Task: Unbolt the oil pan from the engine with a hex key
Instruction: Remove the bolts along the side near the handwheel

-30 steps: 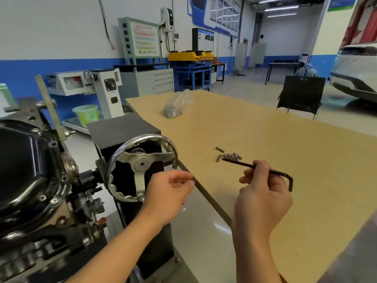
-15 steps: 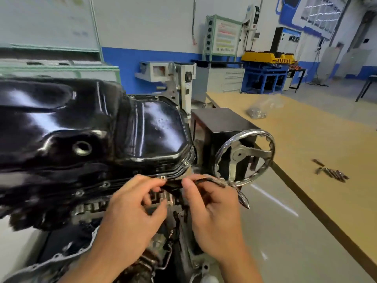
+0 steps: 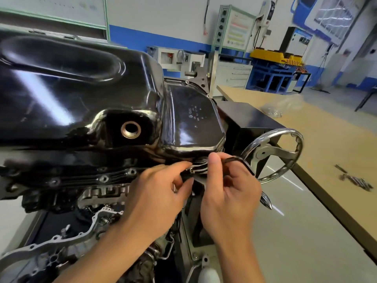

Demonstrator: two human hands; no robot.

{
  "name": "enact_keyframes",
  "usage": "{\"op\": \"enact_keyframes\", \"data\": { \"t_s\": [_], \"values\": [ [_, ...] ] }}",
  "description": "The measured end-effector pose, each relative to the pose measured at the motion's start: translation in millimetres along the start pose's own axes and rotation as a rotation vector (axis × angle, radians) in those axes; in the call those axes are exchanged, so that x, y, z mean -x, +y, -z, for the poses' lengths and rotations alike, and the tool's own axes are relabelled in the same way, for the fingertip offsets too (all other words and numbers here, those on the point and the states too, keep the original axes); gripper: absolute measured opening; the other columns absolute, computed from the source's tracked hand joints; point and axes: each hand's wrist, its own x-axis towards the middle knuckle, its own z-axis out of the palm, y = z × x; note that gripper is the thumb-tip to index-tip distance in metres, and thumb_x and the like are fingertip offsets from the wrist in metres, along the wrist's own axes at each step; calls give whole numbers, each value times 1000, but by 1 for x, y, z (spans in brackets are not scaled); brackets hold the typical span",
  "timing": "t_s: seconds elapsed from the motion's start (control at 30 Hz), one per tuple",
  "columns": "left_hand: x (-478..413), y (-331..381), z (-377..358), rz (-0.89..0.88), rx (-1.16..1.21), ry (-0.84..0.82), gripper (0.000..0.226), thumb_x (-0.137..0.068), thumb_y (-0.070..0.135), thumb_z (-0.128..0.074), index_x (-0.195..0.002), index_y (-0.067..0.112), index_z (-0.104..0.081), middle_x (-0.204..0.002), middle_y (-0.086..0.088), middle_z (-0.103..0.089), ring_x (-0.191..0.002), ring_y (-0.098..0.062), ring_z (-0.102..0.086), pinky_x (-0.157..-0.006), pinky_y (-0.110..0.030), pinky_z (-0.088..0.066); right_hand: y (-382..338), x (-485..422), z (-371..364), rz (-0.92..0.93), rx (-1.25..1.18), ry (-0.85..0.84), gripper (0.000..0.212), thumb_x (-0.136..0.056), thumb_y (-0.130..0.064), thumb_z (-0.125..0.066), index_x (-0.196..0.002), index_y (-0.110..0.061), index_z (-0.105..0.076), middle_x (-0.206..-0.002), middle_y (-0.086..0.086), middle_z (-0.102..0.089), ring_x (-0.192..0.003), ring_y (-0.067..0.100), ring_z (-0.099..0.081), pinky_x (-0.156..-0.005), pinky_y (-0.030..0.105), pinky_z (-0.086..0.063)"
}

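The glossy black oil pan (image 3: 81,94) sits on the upturned engine (image 3: 98,201), filling the left half of the view, with a round drain hole facing me. Bolts (image 3: 104,178) line its flange. At the pan's near right corner my right hand (image 3: 228,199) grips the black hex key (image 3: 238,162), whose bent end sticks out to the right. My left hand (image 3: 157,199) pinches the key's tip end at a flange bolt (image 3: 191,170). The tip itself is hidden by my fingers.
A chrome handwheel (image 3: 285,152) on the black engine stand (image 3: 251,119) is just right of my hands. A wooden bench (image 3: 326,144) on the right carries several removed bolts (image 3: 355,180) and a plastic bag of parts (image 3: 279,108). Cabinets and machines line the far wall.
My head turned left from the bench to the engine. Both hands carried the hex key from above the bench to the pan's near right flange, and now hold it at a bolt.
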Motion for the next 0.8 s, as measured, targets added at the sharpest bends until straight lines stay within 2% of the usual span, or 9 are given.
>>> {"op": "enact_keyframes", "data": {
  "t_s": [0.3,0.47,0.53,0.6,0.67,0.73,0.8],
  "values": [
    [-8,-2,-10,-71,-135,37,17,-87,38,-69,-103,37,-72,-55,14,-55,-52,-5,-52,-53,-32,-53,14,1,5,-52,0,-67,27,-97,-17,-61,-71,-23,-66,-69,-15,-61,-66,7,-59,-62,13,-40],
    [-2,-3,-12,-74,-188,3,33,-86,37,-74,-119,35,-69,-66,17,-58,-74,-8,-58,-67,-37,-56,11,-1,10,-51,-108,-22,22,-99,-23,-59,-80,-31,-68,-71,-13,-64,-69,13,-64,-64,18,-46],
    [-2,1,-13,-48,-192,-18,37,-88,38,-73,-124,35,-67,-68,16,-59,-78,-8,-58,-70,-38,-55,10,-5,14,-42,-124,-65,21,-99,-24,-59,-82,-31,-70,-73,-14,-65,-72,14,-66,-66,16,-46],
    [-4,5,-13,-7,-179,-25,33,-89,39,-70,-122,36,-68,-65,15,-59,-75,-9,-59,-70,-38,-55,13,-7,16,-59,-99,-139,22,-100,-20,-61,-81,-27,-71,-72,-15,-65,-72,12,-65,-66,16,-45],
    [-6,10,-10,22,-180,-15,23,-91,38,-67,-114,36,-72,-56,12,-57,-63,-9,-58,-65,-36,-55,16,-7,18,-91,-95,-188,21,-100,-17,-62,-82,-23,-72,-72,-13,-65,-70,11,-64,-66,17,-45],
    [-9,14,-8,31,-193,-6,13,-92,38,-65,-100,34,-74,-50,8,-55,-54,-9,-55,-60,-35,-54,18,-6,20,-115,-115,-194,21,-100,-16,-62,-82,-20,-72,-73,-10,-66,-71,13,-65,-65,20,-48],
    [-11,14,-8,52,-201,-2,13,-92,40,-63,-95,33,-74,-50,9,-55,-53,-9,-55,-60,-34,-54,17,-6,21,-105,-117,-168,24,-99,-19,-61,-78,-18,-71,-72,-9,-67,-71,15,-65,-64,22,-50]
  ]
}}
